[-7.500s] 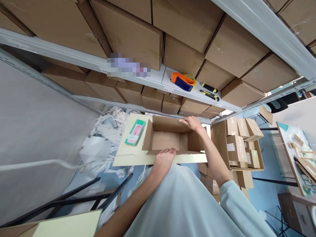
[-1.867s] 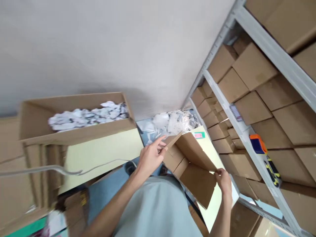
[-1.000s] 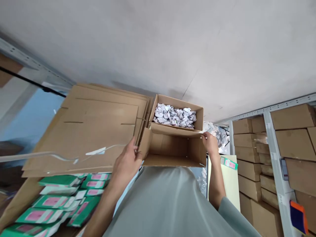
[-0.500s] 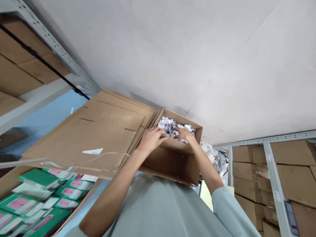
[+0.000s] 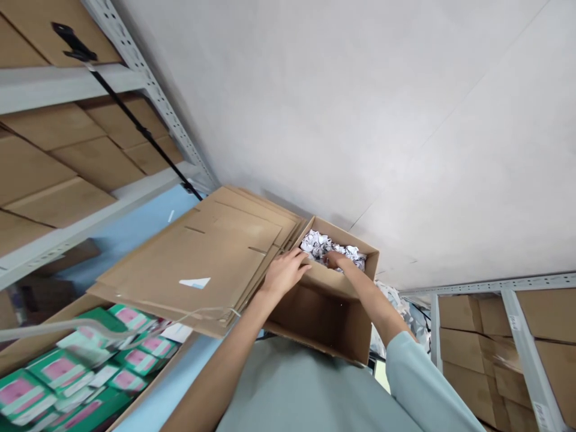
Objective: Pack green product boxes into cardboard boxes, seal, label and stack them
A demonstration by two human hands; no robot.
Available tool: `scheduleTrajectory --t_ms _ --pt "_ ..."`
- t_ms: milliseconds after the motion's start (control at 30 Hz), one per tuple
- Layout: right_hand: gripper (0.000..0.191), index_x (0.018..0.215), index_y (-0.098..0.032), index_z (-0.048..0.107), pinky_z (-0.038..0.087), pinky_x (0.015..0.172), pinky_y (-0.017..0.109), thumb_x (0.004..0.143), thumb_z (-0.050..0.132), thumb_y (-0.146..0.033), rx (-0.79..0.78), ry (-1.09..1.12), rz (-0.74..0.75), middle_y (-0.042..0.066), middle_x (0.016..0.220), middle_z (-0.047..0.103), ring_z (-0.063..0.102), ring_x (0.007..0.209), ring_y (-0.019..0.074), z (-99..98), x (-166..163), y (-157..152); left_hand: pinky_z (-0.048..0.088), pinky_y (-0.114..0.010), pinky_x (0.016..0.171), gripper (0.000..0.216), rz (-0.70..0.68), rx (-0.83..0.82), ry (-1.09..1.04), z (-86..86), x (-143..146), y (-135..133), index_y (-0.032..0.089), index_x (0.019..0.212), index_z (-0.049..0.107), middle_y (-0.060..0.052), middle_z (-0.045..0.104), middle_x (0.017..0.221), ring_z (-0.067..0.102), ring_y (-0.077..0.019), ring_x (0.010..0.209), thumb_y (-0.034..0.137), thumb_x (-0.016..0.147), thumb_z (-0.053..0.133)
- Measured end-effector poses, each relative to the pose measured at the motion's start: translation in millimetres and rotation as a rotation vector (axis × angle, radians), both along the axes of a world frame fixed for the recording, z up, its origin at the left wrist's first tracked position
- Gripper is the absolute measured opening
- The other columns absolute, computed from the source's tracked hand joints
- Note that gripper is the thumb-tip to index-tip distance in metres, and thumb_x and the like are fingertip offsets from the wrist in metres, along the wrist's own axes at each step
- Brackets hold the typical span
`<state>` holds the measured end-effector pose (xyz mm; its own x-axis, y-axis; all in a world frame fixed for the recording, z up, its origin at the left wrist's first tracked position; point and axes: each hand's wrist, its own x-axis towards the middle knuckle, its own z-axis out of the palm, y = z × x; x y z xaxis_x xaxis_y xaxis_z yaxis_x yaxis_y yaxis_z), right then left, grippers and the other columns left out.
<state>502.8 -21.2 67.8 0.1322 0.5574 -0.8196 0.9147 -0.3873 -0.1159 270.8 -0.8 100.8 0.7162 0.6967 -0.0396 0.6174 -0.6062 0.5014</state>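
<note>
Left hand [image 5: 284,271] resting at far box's [image 5: 348,235] near edge, fingers loosely spread. Right hand [image 5: 335,260] dipping among crumpled paper [image 5: 315,242], grip hidden. Paper lying inside far box; near box [image 5: 319,312] standing alongside; cardboard sheets [image 5: 225,240] sitting left.

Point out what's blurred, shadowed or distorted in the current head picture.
Head view: the green-and-pink packets, lower left, look blurred; the nearer open box is shadowed inside; the pale wall is softly lit, without harsh glare; the left shelf upright slants, perhaps from camera tilt or a wide lens.
</note>
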Motion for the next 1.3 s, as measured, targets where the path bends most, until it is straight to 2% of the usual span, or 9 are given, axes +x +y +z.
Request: scheduleTrajectory --t_ms 167,433,533,667,867,967,1067,1200,1300 --pt "0.036 0.137 -0.021 0.071 0.066 0.100 0.046 0.108 0.075 -0.042 0.007 -0.014 -0.014 0.010 0.140 0.072 0.074 0.118 0.0255 -6.0 8 -3 0.058 -0.041 0.096 0.022 -0.003 0.027 0.007 -0.7 -1 -1 0.028 0.126 0.077 -0.009 0.077 0.131 0.077 -0.0307 0.114 0.034 0.106 0.068" --pt "0.023 0.122 -0.020 0.080 0.061 0.108 0.044 0.105 0.078 -0.036 0.244 -0.149 -0.091 0.010 0.133 0.080 0.077 0.123 0.0262 4.4 3 -6 0.057 -0.042 0.097 0.023 -0.047 0.078 0.013 -0.8 -7 -4 0.027 0.126 0.075 -0.010 0.076 0.127 0.076 -0.0322 0.115 0.036 0.108 0.065" --pt "0.016 0.112 -0.023 0.086 0.058 0.103 0.032 0.100 0.075 -0.020 0.354 -0.203 -0.148 0.011 0.125 0.086 0.080 0.122 0.0279 26.5 5 -9 0.056 -0.043 0.101 0.023 -0.052 0.082 -0.006 -0.9 -10 -6 0.027 0.125 0.075 -0.011 0.076 0.126 0.075 -0.0321 0.116 0.038 0.108 0.065" --pt "0.035 0.132 -0.026 0.080 0.057 0.104 0.031 0.106 0.057 -0.023 0.564 -0.257 -0.243 0.009 0.137 0.083 0.077 0.126 0.0260 75.4 16 -36 0.055 -0.046 0.102 0.023 -0.056 0.070 -0.021 1.2 -12 -7 0.026 0.124 0.076 -0.012 0.075 0.125 0.074 -0.0335 0.115 0.037 0.108 0.064" --pt "0.023 0.105 -0.024 0.082 0.061 0.084 0.032 0.099 0.063 -0.035 1.077 0.002 -0.514 0.005 0.100 0.083 0.074 0.080 0.0206 146.2 3 -155 0.054 -0.046 0.101 0.026 -0.064 0.042 0.020 4.1 -7 -6 0.024 0.126 0.075 -0.013 0.075 0.128 0.073 -0.0348 0.116 0.039 0.109 0.062" --pt "0.018 0.100 -0.025 0.081 0.059 0.080 0.031 0.097 0.065 -0.033 1.023 0.058 -0.518 0.003 0.092 0.080 0.071 0.074 0.0190 153.7 -19 -208 0.053 -0.045 0.103 0.025 -0.031 0.012 0.006 1.6 -5 -8 0.025 0.126 0.075 -0.011 0.075 0.130 0.072 -0.0340 0.120 0.039 0.108 0.064" --pt "0.018 0.098 -0.025 0.079 0.057 0.078 0.031 0.096 0.062 -0.029 0.881 0.032 -0.544 0.002 0.091 0.079 0.071 0.072 0.0189 137.2 -37 -238 0.055 -0.045 0.103 0.024 0.005 -0.025 -0.034 -0.8 -5 -9 0.028 0.124 0.077 -0.010 0.075 0.132 0.072 -0.0343 0.122 0.041 0.108 0.066" --pt "0.018 0.104 -0.027 0.076 0.055 0.077 0.030 0.095 0.061 -0.024 0.661 -0.098 -0.571 0.001 0.093 0.081 0.074 0.077 0.0209 112.5 -48 -251 0.056 -0.044 0.100 0.022 0.024 -0.037 -0.066 -3.3 -6 -8 0.029 0.121 0.078 -0.007 0.077 0.132 0.074 -0.0335 0.119 0.042 0.107 0.067" --pt "0.017 0.109 -0.028 0.075 0.054 0.077 0.030 0.099 0.061 -0.025 0.636 -0.142 -0.546 0.002 0.100 0.083 0.076 0.080 0.0213 113.4 -42 -247 0.056 -0.043 0.099 0.021 0.008 -0.025 -0.099 -6.9 -7 -5 0.030 0.120 0.078 -0.007 0.078 0.132 0.074 -0.0324 0.119 0.043 0.107 0.067"
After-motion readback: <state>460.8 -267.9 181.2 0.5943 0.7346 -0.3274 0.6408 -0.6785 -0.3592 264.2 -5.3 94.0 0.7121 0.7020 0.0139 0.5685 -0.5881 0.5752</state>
